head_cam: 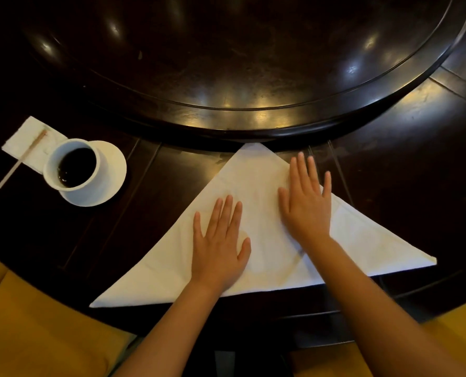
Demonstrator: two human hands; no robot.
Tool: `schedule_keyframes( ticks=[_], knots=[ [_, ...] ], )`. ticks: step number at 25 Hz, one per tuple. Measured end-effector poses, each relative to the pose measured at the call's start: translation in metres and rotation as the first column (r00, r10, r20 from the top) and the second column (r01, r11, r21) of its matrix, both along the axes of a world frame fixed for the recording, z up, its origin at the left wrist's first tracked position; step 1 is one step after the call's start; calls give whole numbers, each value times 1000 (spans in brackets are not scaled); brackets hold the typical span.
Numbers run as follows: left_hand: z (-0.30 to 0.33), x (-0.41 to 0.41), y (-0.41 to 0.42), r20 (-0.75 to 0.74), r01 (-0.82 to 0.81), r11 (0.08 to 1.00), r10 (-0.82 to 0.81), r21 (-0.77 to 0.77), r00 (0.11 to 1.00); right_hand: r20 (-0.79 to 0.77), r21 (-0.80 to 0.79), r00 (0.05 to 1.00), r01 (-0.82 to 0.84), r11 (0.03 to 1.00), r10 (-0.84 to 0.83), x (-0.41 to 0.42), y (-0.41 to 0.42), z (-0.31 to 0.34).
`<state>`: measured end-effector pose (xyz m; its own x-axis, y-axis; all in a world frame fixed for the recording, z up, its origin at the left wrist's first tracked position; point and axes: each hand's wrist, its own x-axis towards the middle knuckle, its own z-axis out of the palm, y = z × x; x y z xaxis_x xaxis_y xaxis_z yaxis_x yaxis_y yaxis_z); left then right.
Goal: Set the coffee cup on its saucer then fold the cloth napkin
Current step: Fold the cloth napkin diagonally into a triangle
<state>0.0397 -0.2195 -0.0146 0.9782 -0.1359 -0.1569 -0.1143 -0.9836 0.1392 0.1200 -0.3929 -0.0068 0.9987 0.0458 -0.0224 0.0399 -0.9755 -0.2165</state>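
The person is pressing both palms flat on the white cloth napkin (pixel 256 202), which is lying folded into a triangle on the dark table (pixel 389 170); the left hand (pixel 221 240) and right hand (pixel 306 202) are resting side by side with fingers straight and spread, gripping nothing. Well off to the left of the left hand, the coffee cup (pixel 75 165) is sitting on its saucer (pixel 112 170), touching a paper napkin (pixel 28 142) carrying a wooden stirrer (pixel 19 161).

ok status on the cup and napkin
Left hand and right hand flat on napkin, folded to triangle. Cup on saucer. Nothing in the way.
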Motion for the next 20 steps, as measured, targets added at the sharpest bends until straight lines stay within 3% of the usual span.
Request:
schedule_keyframes(
  ticks=[4,6,13,17,18,20],
  knots=[
    [-3,13,1,4,19,999,-19,46,1000,-94,-4,982,-166,986,165,-90,15,1],
    [-2,12,3,5,28,998,-28,59,1000,-128,-47,978,-173,984,166,-98,-8,-5],
    [2,11,2,-14,16,999,-15,39,1000,-151,-238,973,134,962,-173,-81,-155,-7],
    [4,12,3,-33,-9,999,10,38,999,-103,-212,923,345,914,-372,-77,-156,5],
    [4,11,-1,-29,-45,999,46,26,999,-69,-166,945,306,937,-321,-77,-134,10],
    [9,3,-16,13,-121,993,121,-15,993,-25,-62,998,49,997,-51,-81,-70,15]
  ],
)
